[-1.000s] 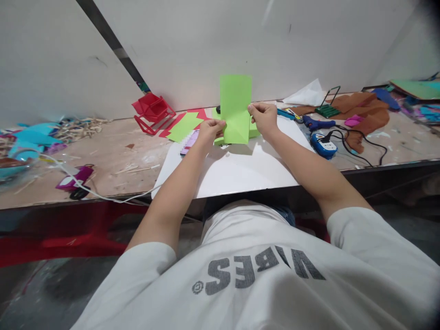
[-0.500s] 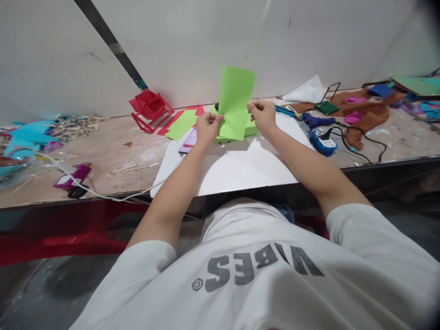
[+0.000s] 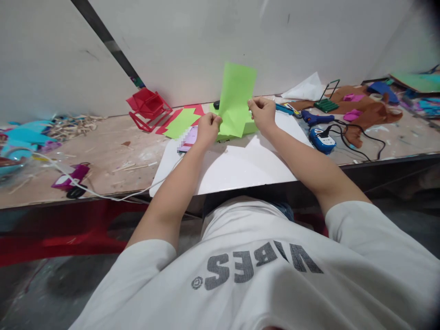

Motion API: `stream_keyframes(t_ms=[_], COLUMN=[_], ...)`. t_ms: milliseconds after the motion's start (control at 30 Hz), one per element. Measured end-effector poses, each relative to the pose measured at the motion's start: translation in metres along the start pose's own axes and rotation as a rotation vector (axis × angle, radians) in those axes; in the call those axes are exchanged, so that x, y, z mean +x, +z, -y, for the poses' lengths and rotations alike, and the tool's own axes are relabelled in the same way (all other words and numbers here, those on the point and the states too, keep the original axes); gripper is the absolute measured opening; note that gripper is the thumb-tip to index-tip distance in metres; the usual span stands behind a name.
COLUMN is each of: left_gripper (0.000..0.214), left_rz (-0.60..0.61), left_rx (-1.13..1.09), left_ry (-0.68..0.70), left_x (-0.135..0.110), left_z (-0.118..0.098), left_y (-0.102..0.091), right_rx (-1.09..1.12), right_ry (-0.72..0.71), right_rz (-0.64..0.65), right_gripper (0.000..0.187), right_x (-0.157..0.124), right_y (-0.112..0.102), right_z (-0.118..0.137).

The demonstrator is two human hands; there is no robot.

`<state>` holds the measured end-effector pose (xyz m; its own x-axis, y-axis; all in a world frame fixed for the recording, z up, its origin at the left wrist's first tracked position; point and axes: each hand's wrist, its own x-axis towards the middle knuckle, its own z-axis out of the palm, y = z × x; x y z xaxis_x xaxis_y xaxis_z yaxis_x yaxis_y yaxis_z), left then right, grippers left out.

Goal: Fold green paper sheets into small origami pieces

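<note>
A sheet of light green paper (image 3: 238, 98) stands upright between my hands, slightly creased toward its lower part. My left hand (image 3: 208, 128) pinches its left edge with thumb and forefinger. On the opposite edge, my right hand (image 3: 263, 112) grips the paper the same way. Below is a white board (image 3: 240, 169) at the table's front edge. More green paper (image 3: 182, 123) and red paper pieces (image 3: 168, 123) lie behind my left hand. A phone with a lilac screen (image 3: 189, 138) rests beside that hand, partly covered by it.
A small red chair model (image 3: 148, 109) stands at the back left. To the right are a blue glue gun (image 3: 316, 118), a blue power socket (image 3: 322, 139) with black cable, and a cutter (image 3: 284, 109). Wooden sticks (image 3: 74, 127) and a purple device (image 3: 72, 178) are on the left.
The green sheet has tilted a little, its top edge slightly higher and its bottom corner raised. Both hands keep their hold, nearly in the same place.
</note>
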<state>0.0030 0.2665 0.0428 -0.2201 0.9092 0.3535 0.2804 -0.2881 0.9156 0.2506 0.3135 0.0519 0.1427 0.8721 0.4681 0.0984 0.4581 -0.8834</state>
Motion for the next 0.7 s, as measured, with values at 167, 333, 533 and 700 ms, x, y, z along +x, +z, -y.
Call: stream_keyframes(t_ms=[167,333,533,700], left_gripper=[0.042,0.042,0.043,0.045], left_rz=[-0.019,-0.012,-0.107,-0.045], left_rx=[0.001,-0.068,-0.105,-0.195], left_ry=[0.047,0.058,0.105,0.057], left_x=[-0.001,-0.006,-0.018,-0.018], left_z=[-0.003,-0.008,-0.015,-0.018], left_y=[0.000,0.000,0.005,0.010], right_rx=[0.024,0.080,0.152,0.129], right_ry=[0.001,0.095,0.323,0.257], right_rz=[-0.019,0.059,0.375,0.298], right_gripper=[0.054,0.066,0.050,0.031], right_x=[0.003,-0.002,-0.036,-0.045], right_y=[0.000,-0.001,0.015,0.022], right_z=[-0.002,0.014,0.034,0.033])
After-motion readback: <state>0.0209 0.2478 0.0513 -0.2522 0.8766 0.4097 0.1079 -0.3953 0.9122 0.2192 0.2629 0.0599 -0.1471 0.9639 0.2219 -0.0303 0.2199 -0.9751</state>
